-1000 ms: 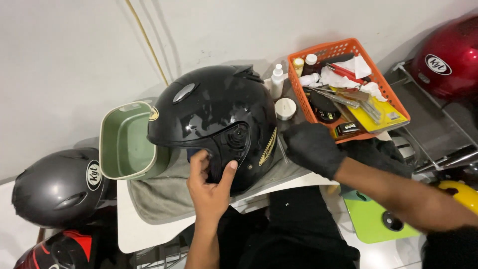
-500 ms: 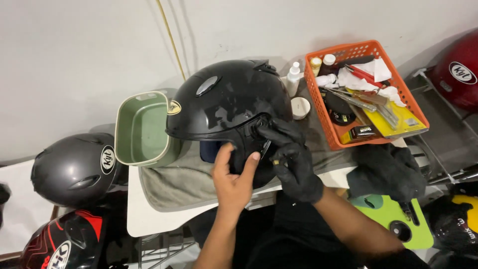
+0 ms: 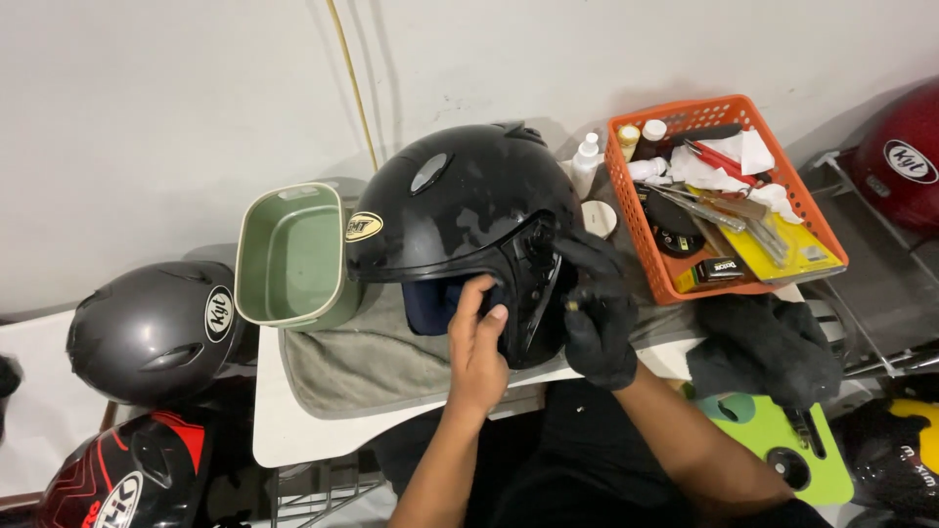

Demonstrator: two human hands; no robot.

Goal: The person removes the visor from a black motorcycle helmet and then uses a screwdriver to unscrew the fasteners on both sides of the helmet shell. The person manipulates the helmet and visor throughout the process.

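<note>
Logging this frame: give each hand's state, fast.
Left hand: open, fingers on the black helmet at its lower rim.
Right hand, gloved: at the helmet's side; grip cannot be told.

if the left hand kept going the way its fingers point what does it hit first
The left hand points up and slightly right, fingertips already at the lower rim of the black helmet. It would likely meet the dark blue inner padding first, though depth is hard to judge.
</note>
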